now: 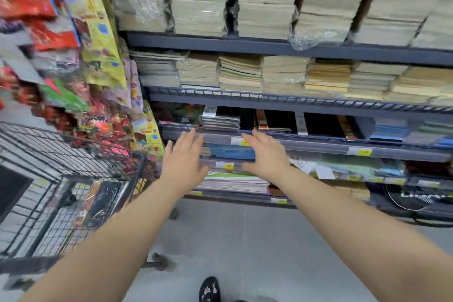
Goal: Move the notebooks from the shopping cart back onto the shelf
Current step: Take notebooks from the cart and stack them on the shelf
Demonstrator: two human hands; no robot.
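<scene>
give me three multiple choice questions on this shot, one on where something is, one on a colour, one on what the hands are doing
1. Where does the shopping cart stand?
A) on the person's left
B) on the person's right
C) on the top shelf

2. What colour is its wire?
A) red
B) black
C) white

3. What do the left hand and right hand hold?
A) a notebook each
B) one notebook together
C) nothing

Answers:
1 A, its frame stands left of both arms.
2 B, the grid and rim are black.
3 C, both reach towards the shelf edge with straight fingers, empty.
</scene>
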